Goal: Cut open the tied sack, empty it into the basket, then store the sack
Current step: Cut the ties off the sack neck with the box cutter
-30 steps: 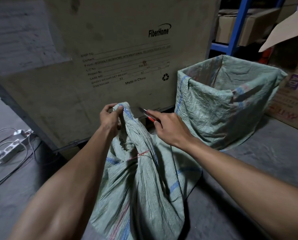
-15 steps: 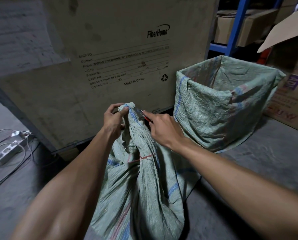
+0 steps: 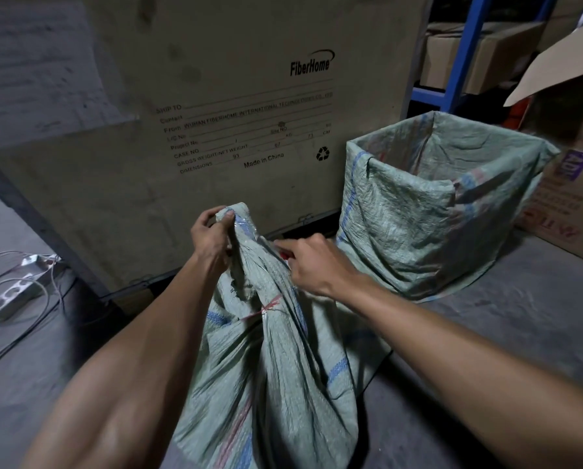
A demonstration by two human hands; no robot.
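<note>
Hands working at the tied sack's neck

Left hand (image 3: 212, 245) is gripping the green woven sack (image 3: 270, 360); right hand (image 3: 312, 265) is holding a red-handled cutter (image 3: 285, 255); sack-lined basket (image 3: 429, 211) is standing beside.

sacks (image 3: 276, 350): 1 | baskets (image 3: 418, 211): 1 | hands (image 3: 212, 238): 2 | power strips (image 3: 16, 292): 1

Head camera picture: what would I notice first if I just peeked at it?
First, two bare arms reaching to a green woven sack in the middle; the left hand grips its bunched top above a red tie, and the right hand holds a small red-handled cutter against it. Next, the sack-lined basket standing open at right, and the big FiberHome crate behind.
</note>
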